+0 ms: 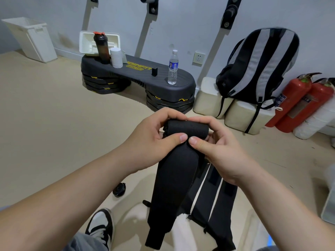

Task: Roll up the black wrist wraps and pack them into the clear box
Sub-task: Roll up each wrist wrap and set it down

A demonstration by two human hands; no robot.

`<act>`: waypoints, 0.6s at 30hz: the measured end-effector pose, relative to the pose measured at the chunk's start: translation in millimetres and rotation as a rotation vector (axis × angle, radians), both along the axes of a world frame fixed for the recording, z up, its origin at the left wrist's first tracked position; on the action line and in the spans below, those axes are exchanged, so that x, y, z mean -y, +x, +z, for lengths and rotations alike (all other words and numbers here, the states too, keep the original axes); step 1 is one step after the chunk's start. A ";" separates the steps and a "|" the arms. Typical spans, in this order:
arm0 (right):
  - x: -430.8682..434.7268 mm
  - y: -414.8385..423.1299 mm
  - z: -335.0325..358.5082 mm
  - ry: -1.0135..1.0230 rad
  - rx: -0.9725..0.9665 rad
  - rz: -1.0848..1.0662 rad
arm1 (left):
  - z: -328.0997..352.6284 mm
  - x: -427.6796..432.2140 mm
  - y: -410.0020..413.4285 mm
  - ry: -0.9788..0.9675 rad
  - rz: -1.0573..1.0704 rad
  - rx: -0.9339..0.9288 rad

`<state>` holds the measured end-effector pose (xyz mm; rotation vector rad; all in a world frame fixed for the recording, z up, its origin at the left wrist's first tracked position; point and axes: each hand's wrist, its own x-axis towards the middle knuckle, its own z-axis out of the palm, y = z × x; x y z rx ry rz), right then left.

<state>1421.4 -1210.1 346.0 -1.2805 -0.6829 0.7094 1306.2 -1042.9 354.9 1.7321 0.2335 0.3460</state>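
Gripping half-rolled wrist wrap (181, 142): left hand (154, 140), right hand (217, 147) both pinching roll; tail hanging.

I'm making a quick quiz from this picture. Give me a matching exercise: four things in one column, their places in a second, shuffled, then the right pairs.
1. water bottle
2. backpack
3. wrist wrap
4. fire extinguishers

A. held in both hands
B. on white blocks by the wall
C. standing on the black step platform
D. on the floor at far right

Pairs: 1-C, 2-B, 3-A, 4-D
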 end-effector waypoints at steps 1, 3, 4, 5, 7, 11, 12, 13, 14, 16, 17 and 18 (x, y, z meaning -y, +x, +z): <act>-0.2 -0.1 0.0 0.008 0.017 -0.008 | 0.3 -0.5 -0.2 -0.035 0.006 -0.021; 0.3 -0.3 -0.8 0.002 0.061 -0.023 | 2.1 -0.6 -0.6 -0.210 -0.053 -0.117; 0.9 -0.4 -0.9 -0.009 0.096 -0.030 | 2.8 -0.5 -0.5 -0.305 -0.110 -0.179; 1.4 -0.5 -1.2 -0.023 0.144 -0.036 | 2.9 0.0 -0.1 -0.367 -0.164 -0.235; 1.3 -0.6 -1.6 -0.044 0.240 -0.043 | 3.2 1.2 1.3 -0.379 -0.205 -0.316; 0.6 -1.4 -1.4 -0.056 0.291 -0.023 | 1.1 2.6 0.8 -0.273 -0.143 -0.309; 1.3 -1.4 -1.6 -0.057 0.278 -0.018 | 1.0 3.0 -0.2 -0.276 -0.142 -0.289; 1.5 -1.6 -1.5 -0.051 0.245 -0.020 | 0.9 3.4 -0.9 -0.284 -0.137 -0.269; 1.5 -2.3 -0.3 -0.039 0.196 -0.025 | 1.0 3.7 -1.4 -0.293 -0.127 -0.243; 0.7 -2.7 1.3 -0.030 0.094 -0.021 | 0.9 4.7 -1.0 -0.300 -0.102 -0.186; 0.5 -3.2 1.8 -0.042 0.044 -0.004 | 0.1 5.0 -0.3 -0.290 -0.083 -0.157; 0.5 -4.2 3.1 -0.049 -0.016 0.031 | -1.0 5.1 0.2 -0.272 -0.058 -0.127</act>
